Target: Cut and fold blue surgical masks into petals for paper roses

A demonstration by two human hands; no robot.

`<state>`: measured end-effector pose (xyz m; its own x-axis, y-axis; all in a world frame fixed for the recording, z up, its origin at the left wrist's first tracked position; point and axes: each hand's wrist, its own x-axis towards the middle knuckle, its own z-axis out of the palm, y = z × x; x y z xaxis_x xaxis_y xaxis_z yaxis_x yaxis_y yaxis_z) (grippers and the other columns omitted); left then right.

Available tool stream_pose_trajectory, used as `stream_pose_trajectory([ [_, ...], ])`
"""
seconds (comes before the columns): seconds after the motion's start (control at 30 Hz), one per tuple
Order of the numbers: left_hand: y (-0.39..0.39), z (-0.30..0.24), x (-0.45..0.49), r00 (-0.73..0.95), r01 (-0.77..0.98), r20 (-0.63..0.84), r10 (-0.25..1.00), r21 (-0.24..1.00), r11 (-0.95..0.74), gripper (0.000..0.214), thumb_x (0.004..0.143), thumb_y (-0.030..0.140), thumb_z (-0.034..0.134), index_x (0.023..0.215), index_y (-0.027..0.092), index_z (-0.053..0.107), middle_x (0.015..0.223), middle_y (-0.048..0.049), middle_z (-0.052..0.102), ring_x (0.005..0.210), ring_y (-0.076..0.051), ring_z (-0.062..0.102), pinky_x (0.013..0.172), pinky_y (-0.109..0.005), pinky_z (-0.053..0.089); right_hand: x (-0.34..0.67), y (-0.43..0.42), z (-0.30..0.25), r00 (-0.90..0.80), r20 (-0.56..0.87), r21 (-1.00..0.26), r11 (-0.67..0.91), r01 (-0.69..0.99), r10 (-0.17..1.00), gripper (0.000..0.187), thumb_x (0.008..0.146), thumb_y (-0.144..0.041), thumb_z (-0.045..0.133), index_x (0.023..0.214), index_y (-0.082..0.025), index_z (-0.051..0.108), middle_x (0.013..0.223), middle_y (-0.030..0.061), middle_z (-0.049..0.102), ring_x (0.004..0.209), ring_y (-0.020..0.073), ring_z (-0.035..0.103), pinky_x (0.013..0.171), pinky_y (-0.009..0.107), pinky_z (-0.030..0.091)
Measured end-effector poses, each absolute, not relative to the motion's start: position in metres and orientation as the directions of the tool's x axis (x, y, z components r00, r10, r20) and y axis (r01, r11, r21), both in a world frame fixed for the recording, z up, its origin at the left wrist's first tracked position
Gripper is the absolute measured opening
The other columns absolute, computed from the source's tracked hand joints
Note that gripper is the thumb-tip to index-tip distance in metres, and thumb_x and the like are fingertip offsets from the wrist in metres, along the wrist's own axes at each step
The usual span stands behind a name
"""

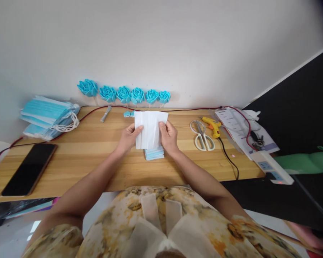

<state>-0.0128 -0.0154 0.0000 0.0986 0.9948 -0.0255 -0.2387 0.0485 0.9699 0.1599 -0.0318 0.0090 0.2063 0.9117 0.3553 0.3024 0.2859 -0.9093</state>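
Note:
Between my two hands a white sheet of creased, thin fabric [150, 129] is held up by its side edges above the table. My left hand [127, 138] is closed on the left edge, thumb in front. On the opposite edge my right hand [169, 137] pinches the sheet the same way. Just below the sheet lies a small stack of light blue folded fabric pieces [154, 154], its upper part hidden behind the sheet. Small blue cut pieces [128, 114] lie behind the sheet's upper left corner.
Several blue fabric flowers [123, 94] on sticks lean along the wall. At left are a pile of face masks [48, 114] and a phone [29, 169]. Scissors [201, 136], a yellow glue gun [213, 126], papers [237, 125] and a power strip [271, 168] are at right.

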Motion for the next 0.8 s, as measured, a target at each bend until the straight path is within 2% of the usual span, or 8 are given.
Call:
stream_pose_trajectory([
  [0.13, -0.018, -0.007, -0.012, -0.117, -0.017, 0.173, 0.978, 0.984, -0.176, 0.038, 0.085, 0.055, 0.067, 0.085, 0.017, 0.063, 0.075, 0.0004, 0.06, 0.067, -0.012, 0.049, 0.059, -0.023, 0.038, 0.159, -0.033, 0.008, 0.222, 0.395, -0.887, 0.307, 0.344, 0.892, 0.039, 0.093, -0.053, 0.05, 0.073, -0.02, 0.049, 0.063, -0.0042, 0.039, 0.062, 0.0112, 0.036, 0.059, 0.025, 0.029],
  [0.23, -0.018, -0.007, -0.012, -0.139, 0.05, 0.242, 0.96, 0.97, -0.237, 0.034, 0.09, 0.049, 0.062, 0.078, 0.018, 0.056, 0.07, 0.0022, 0.051, 0.064, -0.011, 0.042, 0.057, -0.023, 0.034, 0.158, -0.033, 0.008, 0.225, 0.405, -0.885, 0.319, 0.338, 0.886, 0.037, 0.093, -0.051, 0.05, 0.073, -0.02, 0.05, 0.064, -0.0038, 0.041, 0.063, 0.0114, 0.038, 0.06, 0.025, 0.031],
  [0.33, -0.018, -0.002, -0.013, -0.125, 0.034, 0.236, 0.964, 0.972, -0.234, 0.035, 0.091, 0.047, 0.06, 0.072, 0.019, 0.05, 0.064, 0.004, 0.041, 0.059, -0.01, 0.034, 0.053, -0.023, 0.028, 0.159, -0.033, 0.012, 0.236, 0.401, -0.891, 0.316, 0.327, 0.885, 0.037, 0.093, -0.05, 0.051, 0.072, -0.02, 0.049, 0.064, -0.0038, 0.04, 0.063, 0.0113, 0.037, 0.059, 0.025, 0.031],
  [0.43, -0.019, 0.003, -0.012, -0.121, -0.009, 0.22, 0.968, 0.975, -0.222, 0.036, 0.09, 0.045, 0.061, 0.07, 0.019, 0.047, 0.063, 0.0044, 0.037, 0.059, -0.01, 0.032, 0.053, -0.023, 0.026, 0.161, -0.031, 0.014, 0.233, 0.401, -0.892, 0.32, 0.319, 0.886, 0.037, 0.093, -0.05, 0.052, 0.073, -0.02, 0.05, 0.065, -0.0037, 0.04, 0.064, 0.0113, 0.036, 0.059, 0.025, 0.03],
  [0.57, -0.019, 0.006, -0.012, -0.156, -0.059, 0.197, 0.968, 0.976, -0.208, 0.036, 0.088, 0.046, 0.063, 0.07, 0.019, 0.047, 0.063, 0.0044, 0.037, 0.058, -0.01, 0.032, 0.053, -0.023, 0.027, 0.163, -0.028, 0.012, 0.166, 0.358, -0.911, 0.305, 0.276, 0.919, 0.044, 0.093, -0.059, 0.05, 0.071, -0.021, 0.044, 0.066, -0.0037, 0.035, 0.063, 0.0113, 0.033, 0.058, 0.026, 0.029],
  [0.67, -0.017, 0.007, -0.013, -0.197, -0.089, 0.194, 0.961, 0.973, -0.215, 0.035, 0.088, 0.047, 0.063, 0.072, 0.019, 0.048, 0.065, 0.0041, 0.04, 0.059, -0.01, 0.034, 0.054, -0.023, 0.029, 0.163, -0.028, 0.009, 0.068, 0.321, -0.93, 0.301, 0.211, 0.945, 0.053, 0.093, -0.068, 0.042, 0.067, -0.022, 0.036, 0.066, -0.0028, 0.033, 0.064, 0.012, 0.034, 0.059, 0.027, 0.029],
  [0.73, -0.016, 0.008, -0.015, -0.215, -0.103, 0.196, 0.957, 0.97, -0.222, 0.034, 0.087, 0.046, 0.064, 0.073, 0.018, 0.05, 0.065, 0.0037, 0.043, 0.06, -0.01, 0.036, 0.054, -0.022, 0.03, 0.162, -0.028, 0.008, 0.017, 0.305, -0.938, 0.297, 0.18, 0.952, 0.054, 0.094, -0.069, 0.039, 0.066, -0.022, 0.036, 0.067, -0.0022, 0.035, 0.064, 0.0122, 0.035, 0.06, 0.027, 0.03],
  [0.8, -0.014, 0.008, -0.016, -0.223, -0.111, 0.197, 0.955, 0.968, -0.226, 0.033, 0.087, 0.046, 0.064, 0.074, 0.018, 0.053, 0.066, 0.0029, 0.046, 0.061, -0.01, 0.039, 0.055, -0.021, 0.032, 0.161, -0.029, 0.007, -0.009, 0.28, -0.944, 0.277, 0.18, 0.96, 0.052, 0.092, -0.067, 0.046, 0.067, -0.021, 0.04, 0.067, -0.0025, 0.036, 0.064, 0.0116, 0.034, 0.059, 0.027, 0.029],
])
